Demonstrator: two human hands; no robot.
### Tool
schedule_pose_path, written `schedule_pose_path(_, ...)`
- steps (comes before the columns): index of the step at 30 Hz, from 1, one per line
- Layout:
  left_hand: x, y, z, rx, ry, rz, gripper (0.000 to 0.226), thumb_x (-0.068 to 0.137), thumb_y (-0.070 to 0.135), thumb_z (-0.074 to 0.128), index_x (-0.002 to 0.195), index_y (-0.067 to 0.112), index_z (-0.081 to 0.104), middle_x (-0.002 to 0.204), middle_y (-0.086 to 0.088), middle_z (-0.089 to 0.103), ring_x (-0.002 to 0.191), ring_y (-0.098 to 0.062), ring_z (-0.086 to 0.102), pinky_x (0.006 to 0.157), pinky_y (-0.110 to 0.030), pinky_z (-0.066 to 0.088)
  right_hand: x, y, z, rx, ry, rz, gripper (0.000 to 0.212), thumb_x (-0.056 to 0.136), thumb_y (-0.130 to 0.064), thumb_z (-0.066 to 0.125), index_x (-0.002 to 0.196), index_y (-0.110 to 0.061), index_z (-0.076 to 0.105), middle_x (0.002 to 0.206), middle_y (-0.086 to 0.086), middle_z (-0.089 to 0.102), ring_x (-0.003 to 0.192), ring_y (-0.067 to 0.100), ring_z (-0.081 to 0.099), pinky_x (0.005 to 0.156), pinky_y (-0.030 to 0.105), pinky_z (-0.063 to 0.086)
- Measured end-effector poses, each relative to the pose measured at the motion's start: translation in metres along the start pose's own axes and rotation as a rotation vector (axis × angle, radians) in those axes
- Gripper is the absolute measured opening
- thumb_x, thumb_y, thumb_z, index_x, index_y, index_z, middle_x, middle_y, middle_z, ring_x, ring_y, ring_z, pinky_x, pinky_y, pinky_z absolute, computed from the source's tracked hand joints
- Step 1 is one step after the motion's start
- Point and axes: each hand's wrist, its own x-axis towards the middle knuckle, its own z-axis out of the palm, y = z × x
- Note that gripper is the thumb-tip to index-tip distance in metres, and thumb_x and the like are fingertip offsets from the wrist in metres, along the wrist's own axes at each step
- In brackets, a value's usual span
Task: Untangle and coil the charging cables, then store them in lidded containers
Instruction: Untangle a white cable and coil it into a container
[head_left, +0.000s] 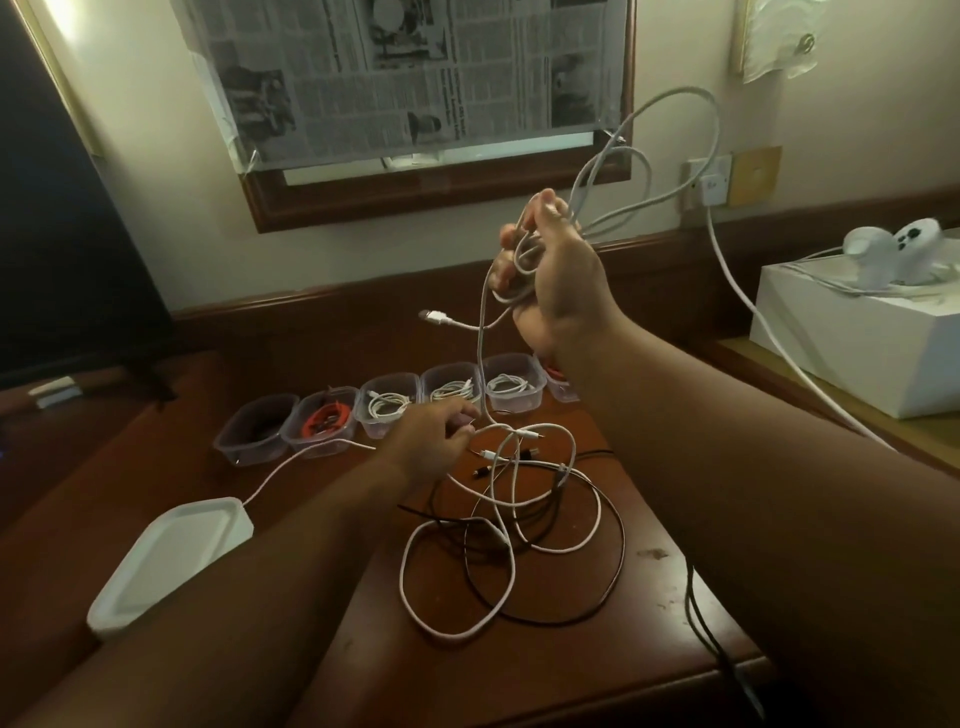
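The right hand (558, 270) is raised well above the counter (649, 587), its fingers (511, 236) curled round several loops of a white cable (670, 150). Big loops of that cable stand up above the fingers, a short end with a white plug (431, 316) sticks out to the left just below them, and one strand hangs straight down from the fingers to the tangle (519, 525) of white and black cables lying on the counter.

The left hand (434, 436) is low, at the far left edge of the tangle; its fingers are bent toward a white strand there, but whether they actually pinch it cannot be told.

Just beyond the left fingers stands a row of clear containers (395, 405), all open, holding coiled white, red and dark cables. A white lid stack (166, 561) lies near the left forearm, with a thin white lead (301, 457) running from it toward the containers. Far to the right of the raised fingers sits a white box (857, 353).
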Motion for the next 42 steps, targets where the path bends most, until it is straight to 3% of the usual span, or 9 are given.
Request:
schedule_pose_path(8, 0.010, 0.017, 0.001, -0.395, -0.032, -0.142, 0.012, 0.099, 0.022, 0.058, 0.104, 0.020, 0.068, 0.097, 0.002, 0.068, 0.092, -0.012, 0.065, 0.075, -0.020, 0.049, -0.004, 0.007, -0.010, -0.026, 0.014, 0.025, 0.027, 0.106, -0.032, 0.039, 0.087, -0.016, 0.049, 0.076, 0.003, 0.052, 0.058, 0.011, 0.045, 0.061, 0.026, 0.040)
schedule_pose_path(12, 0.018, 0.023, 0.001, -0.889, 0.377, -0.481, 0.018, 0.105, 0.027, 0.045, 0.106, 0.021, 0.062, 0.096, -0.007, 0.061, 0.079, -0.016, 0.061, 0.062, -0.024, 0.054, -0.004, 0.007, -0.015, -0.470, 0.021, -0.068, 0.034, 0.106, -0.030, 0.040, 0.089, -0.004, 0.055, 0.064, 0.001, 0.050, 0.049, 0.009, 0.044, 0.049, 0.021, 0.040)
schedule_pose_path(15, 0.026, 0.026, -0.010, -1.206, 0.596, -0.598, 0.019, 0.105, 0.034, 0.043, 0.115, 0.031, 0.059, 0.112, -0.004, 0.057, 0.094, -0.021, 0.065, 0.079, -0.039, 0.061, -0.006, 0.009, -0.017, -0.640, 0.073, -0.040, 0.030, 0.104, -0.028, 0.046, 0.093, -0.004, 0.060, 0.063, -0.003, 0.052, 0.046, 0.001, 0.048, 0.047, 0.015, 0.043)
schedule_pose_path(19, 0.029, 0.024, -0.027, -0.813, 0.625, -0.470, 0.028, 0.107, 0.030, 0.040, 0.122, 0.030, 0.063, 0.110, 0.003, 0.059, 0.088, -0.007, 0.058, 0.074, -0.027, 0.052, -0.010, 0.009, -0.024, -0.982, 0.113, 0.083, 0.027, 0.100, -0.032, 0.054, 0.099, -0.008, 0.067, 0.076, 0.000, 0.062, 0.063, 0.008, 0.056, 0.056, 0.022, 0.046)
schedule_pose_path(25, 0.012, 0.025, -0.084, -0.702, 0.368, -0.220, 0.025, 0.104, 0.022, 0.047, 0.099, 0.016, 0.071, 0.074, -0.004, 0.068, 0.071, -0.019, 0.066, 0.067, -0.035, 0.052, -0.036, -0.022, -0.030, -1.438, -0.420, 0.541, 0.022, 0.096, -0.029, 0.058, 0.088, -0.009, 0.062, 0.072, 0.002, 0.063, 0.049, 0.010, 0.050, 0.048, 0.022, 0.041)
schedule_pose_path(33, -0.035, 0.069, -0.140, -0.879, 0.113, -0.154, 0.024, 0.102, 0.016, 0.048, 0.099, 0.013, 0.072, 0.055, 0.005, 0.041, 0.041, -0.008, 0.033, 0.038, -0.020, 0.029, -0.107, -0.024, -0.009, -1.299, -0.960, 0.936, 0.033, 0.095, -0.042, 0.054, 0.096, -0.010, 0.062, 0.081, 0.001, 0.065, 0.069, 0.010, 0.062, 0.067, 0.023, 0.054)
schedule_pose_path(36, -0.056, 0.089, -0.148, -0.985, 0.113, -0.207, 0.031, 0.099, 0.007, 0.035, 0.109, 0.009, 0.065, 0.055, 0.005, 0.033, 0.041, -0.006, 0.026, 0.038, -0.019, 0.026, -0.130, -0.014, -0.002, -1.542, -1.036, 0.865, 0.069, 0.079, -0.067, 0.059, 0.116, -0.010, 0.062, 0.106, 0.002, 0.067, 0.096, 0.013, 0.064, 0.079, 0.025, 0.052)
schedule_pose_path(39, -0.077, 0.107, -0.153, -1.068, 0.106, -0.232, 0.036, 0.090, 0.003, 0.030, 0.103, 0.011, 0.063, 0.051, 0.005, 0.027, 0.039, -0.007, 0.021, 0.036, -0.018, 0.024, -0.143, -0.016, -0.001, -1.652, -0.974, 0.749, 0.069, 0.086, -0.053, 0.064, 0.144, -0.020, 0.045, 0.143, 0.001, 0.051, 0.126, 0.019, 0.049, 0.099, 0.032, 0.044)
schedule_pose_path(42, -0.097, 0.123, -0.156, -1.179, 0.102, -0.260, 0.033, 0.087, 0.003, 0.027, 0.089, 0.012, 0.059, 0.050, 0.005, 0.023, 0.036, -0.007, 0.019, 0.034, -0.016, 0.022, -0.149, -0.023, -0.005, -1.469, -0.823, 0.615, 0.060, 0.092, -0.033, 0.064, 0.146, -0.026, 0.038, 0.143, 0.000, 0.050, 0.124, 0.016, 0.051, 0.104, 0.035, 0.044)
